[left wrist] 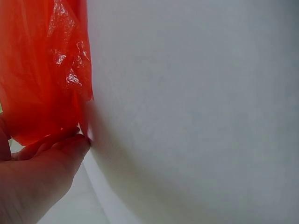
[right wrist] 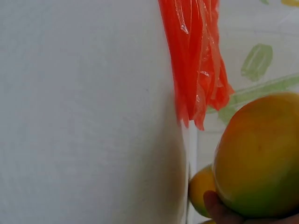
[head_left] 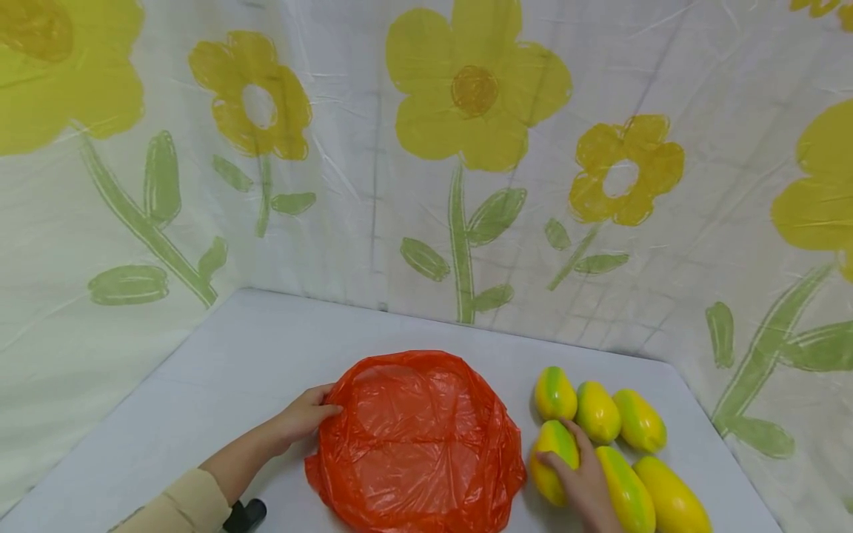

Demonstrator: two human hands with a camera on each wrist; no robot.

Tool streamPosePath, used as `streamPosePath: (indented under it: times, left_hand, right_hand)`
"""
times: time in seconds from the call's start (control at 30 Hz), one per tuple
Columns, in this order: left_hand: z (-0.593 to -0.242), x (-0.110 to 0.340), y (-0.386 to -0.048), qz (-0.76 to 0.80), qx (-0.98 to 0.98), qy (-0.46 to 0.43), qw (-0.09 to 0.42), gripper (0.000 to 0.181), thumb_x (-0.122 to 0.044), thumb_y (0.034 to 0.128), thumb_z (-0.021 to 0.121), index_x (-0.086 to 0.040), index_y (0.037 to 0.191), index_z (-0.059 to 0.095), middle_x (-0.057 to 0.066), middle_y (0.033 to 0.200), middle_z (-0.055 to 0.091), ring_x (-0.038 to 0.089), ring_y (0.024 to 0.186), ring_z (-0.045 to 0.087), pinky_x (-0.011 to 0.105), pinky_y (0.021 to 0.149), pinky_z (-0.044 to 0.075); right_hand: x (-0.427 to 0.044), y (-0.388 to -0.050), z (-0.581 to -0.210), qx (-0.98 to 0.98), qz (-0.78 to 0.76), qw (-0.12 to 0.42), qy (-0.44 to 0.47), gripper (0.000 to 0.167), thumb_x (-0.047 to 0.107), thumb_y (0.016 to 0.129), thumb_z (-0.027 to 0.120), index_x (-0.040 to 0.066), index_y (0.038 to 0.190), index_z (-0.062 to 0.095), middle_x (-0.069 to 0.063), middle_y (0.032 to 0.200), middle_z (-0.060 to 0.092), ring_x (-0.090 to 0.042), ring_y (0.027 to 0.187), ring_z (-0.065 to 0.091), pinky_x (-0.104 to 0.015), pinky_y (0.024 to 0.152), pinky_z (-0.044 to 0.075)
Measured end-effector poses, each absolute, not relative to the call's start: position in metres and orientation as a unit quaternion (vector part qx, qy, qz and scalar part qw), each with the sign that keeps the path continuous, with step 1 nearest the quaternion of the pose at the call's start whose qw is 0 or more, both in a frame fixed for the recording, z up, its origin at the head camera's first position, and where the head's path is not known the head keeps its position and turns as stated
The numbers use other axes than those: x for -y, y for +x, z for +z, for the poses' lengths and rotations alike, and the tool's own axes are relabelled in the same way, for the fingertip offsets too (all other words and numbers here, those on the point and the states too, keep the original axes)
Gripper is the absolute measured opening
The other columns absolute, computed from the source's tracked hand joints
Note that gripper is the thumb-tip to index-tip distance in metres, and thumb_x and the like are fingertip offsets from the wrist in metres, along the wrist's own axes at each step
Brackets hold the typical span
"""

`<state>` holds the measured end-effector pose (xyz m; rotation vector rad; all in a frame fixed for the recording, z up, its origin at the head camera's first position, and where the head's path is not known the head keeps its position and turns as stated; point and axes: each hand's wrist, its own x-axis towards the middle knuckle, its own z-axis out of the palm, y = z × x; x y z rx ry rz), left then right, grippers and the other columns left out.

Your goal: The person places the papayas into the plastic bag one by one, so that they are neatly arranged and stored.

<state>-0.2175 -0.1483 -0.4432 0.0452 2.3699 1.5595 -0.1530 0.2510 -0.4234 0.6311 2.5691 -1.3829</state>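
A red plastic bag (head_left: 413, 437) lies spread in a round shape on the white table, its rim standing up around the middle. My left hand (head_left: 302, 418) pinches the bag's left rim between thumb and fingers, as the left wrist view also shows. To the right of the bag, my right hand (head_left: 583, 474) grips a yellow mango (head_left: 554, 444) with a green stripe. In the right wrist view this mango (right wrist: 261, 154) fills the lower right, with a fingertip curled against it. Whether it touches the table cannot be made out.
Several more mangoes (head_left: 598, 412) lie grouped around my right hand. A dark object (head_left: 246, 514) pokes out beside my left sleeve. White sheeting (head_left: 346, 252) printed with yellow flowers hangs behind the white table (head_left: 280, 333).
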Motion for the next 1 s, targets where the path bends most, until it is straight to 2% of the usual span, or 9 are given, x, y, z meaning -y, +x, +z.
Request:
streamPosePath:
  times: [0.2,0.53,0.8,1.0]
  left_hand:
    - [-0.444,0.148,-0.218,0.541,-0.828,0.012,0.151,0.04,-0.009,0.0915,0.05,-0.003,0.131,0.048,0.009,0.118,0.06,0.018,0.097,0.056,0.042,0.089,0.052]
    - [-0.445,0.148,-0.219,0.536,-0.831,0.015,0.149,0.04,-0.009,0.0913,0.051,-0.003,0.131,0.049,0.009,0.118,0.06,0.018,0.097,0.056,0.042,0.088,0.053]
    - [-0.444,0.145,-0.219,0.539,-0.829,0.01,0.147,0.04,-0.008,0.0908,0.051,-0.003,0.13,0.05,0.008,0.116,0.061,0.018,0.096,0.056,0.042,0.089,0.052]
    - [-0.443,0.148,-0.217,0.535,-0.831,0.023,0.148,0.041,-0.009,0.0913,0.051,-0.001,0.132,0.047,0.012,0.119,0.06,0.019,0.099,0.056,0.043,0.089,0.052]
  right_hand:
    - [-0.248,-0.156,-0.414,-0.844,-0.494,0.063,0.199,0.087,0.049,0.083,0.059,0.016,0.149,0.013,-0.022,0.147,0.018,-0.039,0.118,0.03,-0.059,0.099,0.034]
    - [-0.235,-0.162,-0.397,-0.809,-0.563,0.026,0.169,0.075,0.03,0.086,0.057,0.02,0.149,0.018,-0.021,0.152,0.013,-0.038,0.122,0.029,-0.053,0.098,0.036]
    - [-0.223,-0.17,-0.393,-0.795,-0.592,0.018,0.132,0.068,0.024,0.087,0.055,0.019,0.147,0.023,-0.018,0.154,0.011,-0.036,0.131,0.024,-0.057,0.107,0.027]
    - [-0.212,-0.179,-0.386,-0.788,-0.607,0.013,0.103,0.065,0.023,0.088,0.053,0.02,0.146,0.025,-0.016,0.155,0.009,-0.036,0.134,0.021,-0.057,0.107,0.027]
